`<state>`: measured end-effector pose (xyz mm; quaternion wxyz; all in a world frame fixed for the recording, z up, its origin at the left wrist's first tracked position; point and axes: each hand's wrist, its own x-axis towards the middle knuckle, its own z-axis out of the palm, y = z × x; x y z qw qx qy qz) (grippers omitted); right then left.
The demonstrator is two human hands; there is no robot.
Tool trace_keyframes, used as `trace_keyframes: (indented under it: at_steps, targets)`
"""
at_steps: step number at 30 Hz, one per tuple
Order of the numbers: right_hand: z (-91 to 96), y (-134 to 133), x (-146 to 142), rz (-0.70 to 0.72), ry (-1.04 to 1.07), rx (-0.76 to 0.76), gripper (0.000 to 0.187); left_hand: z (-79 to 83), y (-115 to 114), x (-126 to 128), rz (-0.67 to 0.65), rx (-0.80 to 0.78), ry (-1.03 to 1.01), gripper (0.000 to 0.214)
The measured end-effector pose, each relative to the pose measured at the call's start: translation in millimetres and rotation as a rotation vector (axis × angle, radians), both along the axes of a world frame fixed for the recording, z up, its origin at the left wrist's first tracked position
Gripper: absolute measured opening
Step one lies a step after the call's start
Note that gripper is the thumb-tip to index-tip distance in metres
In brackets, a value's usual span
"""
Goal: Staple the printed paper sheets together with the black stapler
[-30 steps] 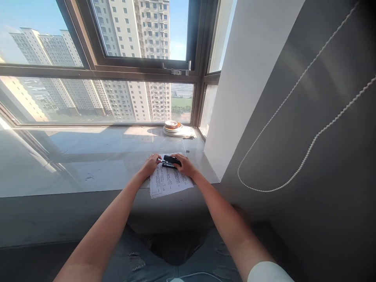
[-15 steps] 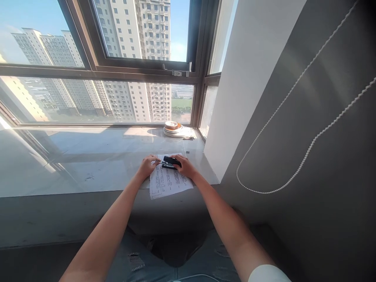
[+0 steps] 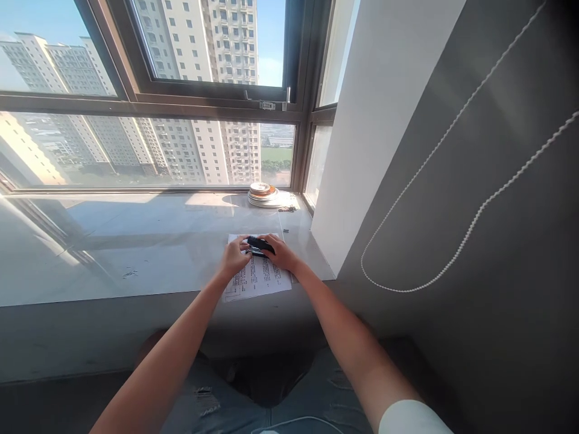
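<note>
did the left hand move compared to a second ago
Yes. The left hand has slid down the printed sheet toward its near edge, now lying on the text, fingertips at the black stapler; the right hand holds it.

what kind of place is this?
Probably a high-rise flat or office, at a wide stone window sill: tower blocks outside the window, a blind cord on the wall, printed paper under both hands.

Print on the paper [image 3: 257, 278] too small to read.
</note>
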<state>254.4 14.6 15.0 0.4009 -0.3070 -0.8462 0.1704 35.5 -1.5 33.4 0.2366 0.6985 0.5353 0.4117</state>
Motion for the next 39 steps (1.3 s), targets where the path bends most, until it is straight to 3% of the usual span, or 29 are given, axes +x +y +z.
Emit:
trace_keyframes:
  at_steps: [2, 5, 9, 13, 18, 22, 27, 33, 36, 39]
  targets:
    - [-0.4, 0, -1, 0.008, -0.008, 0.002, 0.043, 3.1, 4, 1, -0.026, -0.039, -0.027, 0.059]
    - [1.8, -1, -4, 0.023, -0.026, 0.011, 0.044, 5.3, 15, -18, -0.069, -0.088, 0.016, 0.049]
    - [8.1, -16, 0, 0.015, -0.018, -0.013, 0.043, -3.2, 25, -59, 0.075, 0.07, 0.32, 0.035]
    - [9.2, -43, 20, -0.095, 0.039, -0.102, 0.04, -21.7, 26, -83, 0.212, 0.129, 0.576, 0.027]
    - [5.4, -59, 52, -0.301, 0.076, -0.164, 0.034, -27.3, 24, -79, 0.237, 0.14, 0.679, 0.029]
    - [8.3, -42, 66, -0.36, 0.089, -0.212, 0.03, -23.5, 22, -76, 0.227, 0.138, 0.674, 0.027]
    - [18.4, 10, 74, -0.531, 0.167, -0.16, 0.039, -25.6, 22, -78, 0.245, 0.103, 0.688, 0.027]
    - [8.6, 63, 64, -0.236, -0.241, -0.329, 0.04, -23.4, 20, -75, 0.267, 0.06, 0.688, 0.028]
    - [-0.7, 70, 55, -0.245, -0.362, -0.391, 0.042, -19.0, 17, -73, 0.273, 0.037, 0.693, 0.031]
    - [-3.8, 71, 45, -0.263, -0.38, -0.35, 0.039, -14.1, 14, -85, 0.316, -0.006, 0.728, 0.036]
